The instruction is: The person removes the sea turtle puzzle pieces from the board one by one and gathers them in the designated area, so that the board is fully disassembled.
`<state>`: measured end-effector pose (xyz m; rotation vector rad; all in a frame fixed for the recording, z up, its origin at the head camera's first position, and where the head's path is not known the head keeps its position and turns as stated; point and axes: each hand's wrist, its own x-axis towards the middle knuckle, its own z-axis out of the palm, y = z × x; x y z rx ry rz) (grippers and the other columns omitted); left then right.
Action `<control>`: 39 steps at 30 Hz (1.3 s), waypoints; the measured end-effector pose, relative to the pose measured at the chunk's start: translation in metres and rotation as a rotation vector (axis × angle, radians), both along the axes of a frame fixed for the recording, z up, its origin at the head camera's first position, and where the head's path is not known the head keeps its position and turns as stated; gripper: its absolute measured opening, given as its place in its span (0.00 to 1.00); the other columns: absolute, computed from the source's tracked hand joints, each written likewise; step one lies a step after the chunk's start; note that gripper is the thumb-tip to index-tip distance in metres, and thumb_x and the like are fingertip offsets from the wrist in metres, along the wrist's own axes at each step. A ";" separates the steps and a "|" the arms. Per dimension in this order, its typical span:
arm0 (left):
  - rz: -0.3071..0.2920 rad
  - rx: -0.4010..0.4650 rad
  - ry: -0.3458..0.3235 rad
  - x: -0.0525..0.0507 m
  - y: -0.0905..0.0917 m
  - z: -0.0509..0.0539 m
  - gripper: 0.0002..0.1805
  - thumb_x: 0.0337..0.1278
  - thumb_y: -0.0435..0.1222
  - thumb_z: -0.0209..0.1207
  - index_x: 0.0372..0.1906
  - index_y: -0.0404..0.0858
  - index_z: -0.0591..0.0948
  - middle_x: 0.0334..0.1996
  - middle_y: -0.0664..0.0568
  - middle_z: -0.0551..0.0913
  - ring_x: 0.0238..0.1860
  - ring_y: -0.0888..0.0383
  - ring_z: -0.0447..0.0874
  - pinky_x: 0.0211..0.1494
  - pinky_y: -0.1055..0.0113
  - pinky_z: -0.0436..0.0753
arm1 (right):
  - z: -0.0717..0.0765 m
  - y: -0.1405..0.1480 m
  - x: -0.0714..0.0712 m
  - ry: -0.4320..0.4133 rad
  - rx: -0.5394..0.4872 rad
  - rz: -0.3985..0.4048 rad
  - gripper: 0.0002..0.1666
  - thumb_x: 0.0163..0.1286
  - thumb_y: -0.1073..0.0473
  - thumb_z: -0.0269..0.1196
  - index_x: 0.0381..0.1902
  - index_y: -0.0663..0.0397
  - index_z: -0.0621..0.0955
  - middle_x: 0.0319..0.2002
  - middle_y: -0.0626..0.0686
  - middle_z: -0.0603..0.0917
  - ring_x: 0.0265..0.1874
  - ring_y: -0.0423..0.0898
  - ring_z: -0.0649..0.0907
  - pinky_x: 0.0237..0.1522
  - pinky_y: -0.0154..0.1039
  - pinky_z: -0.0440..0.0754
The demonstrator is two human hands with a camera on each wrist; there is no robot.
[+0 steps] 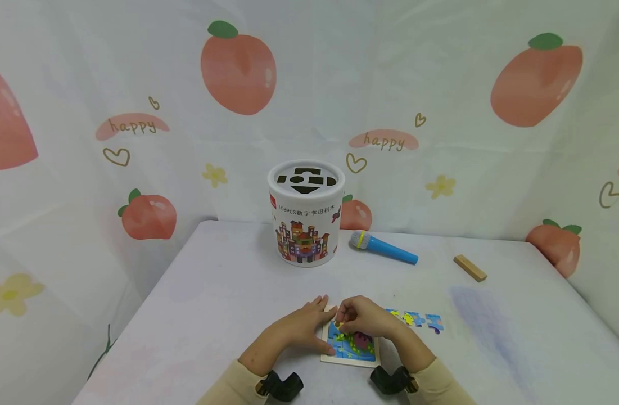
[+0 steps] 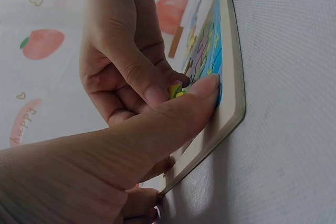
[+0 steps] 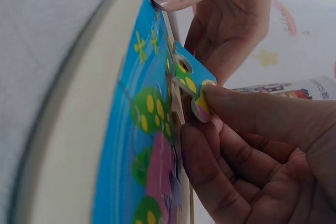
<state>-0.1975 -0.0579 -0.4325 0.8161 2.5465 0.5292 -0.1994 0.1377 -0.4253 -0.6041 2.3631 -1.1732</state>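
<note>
A small jigsaw puzzle with a pale wooden frame [image 1: 351,363] lies on the table in front of me. Blue pieces with green, yellow and pink print fill part of it. My left hand [image 1: 305,325] lies spread over the frame's left side, its straight thumb [image 2: 205,88] resting on the lower left part. Between thumb and fingers, my right hand [image 1: 368,316] pinches a puzzle piece [image 3: 185,72] of blue, green and yellow. That piece is tilted above the puzzle's upper left part. In the head view the fingers mostly hide it.
Several loose puzzle pieces [image 1: 434,322] lie right of the frame, partly behind my right hand. Farther back stand a white bucket [image 1: 309,230] with shaped holes in its lid, a blue toy microphone [image 1: 392,250] and a wooden block [image 1: 470,268]. A printed cloth [image 1: 309,129] hangs behind the table.
</note>
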 end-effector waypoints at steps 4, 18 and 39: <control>-0.002 0.002 0.002 0.000 0.001 0.000 0.47 0.41 0.57 0.67 0.69 0.48 0.63 0.73 0.45 0.52 0.74 0.47 0.48 0.70 0.48 0.60 | 0.001 0.004 0.000 -0.023 -0.003 -0.013 0.05 0.60 0.63 0.64 0.33 0.59 0.79 0.25 0.48 0.79 0.26 0.41 0.75 0.31 0.31 0.76; 0.004 -0.009 0.003 0.002 0.002 -0.001 0.48 0.41 0.57 0.67 0.70 0.48 0.62 0.73 0.45 0.51 0.74 0.47 0.48 0.71 0.49 0.60 | -0.002 0.018 0.005 -0.109 -0.067 -0.053 0.06 0.63 0.63 0.62 0.35 0.61 0.78 0.26 0.49 0.78 0.22 0.41 0.79 0.27 0.33 0.81; 0.014 -0.006 -0.021 0.002 0.002 -0.001 0.48 0.41 0.56 0.67 0.70 0.49 0.61 0.74 0.47 0.49 0.75 0.49 0.45 0.72 0.49 0.57 | -0.004 0.060 0.019 -0.092 -0.140 -0.207 0.12 0.61 0.61 0.64 0.37 0.67 0.77 0.27 0.50 0.80 0.26 0.43 0.80 0.30 0.35 0.83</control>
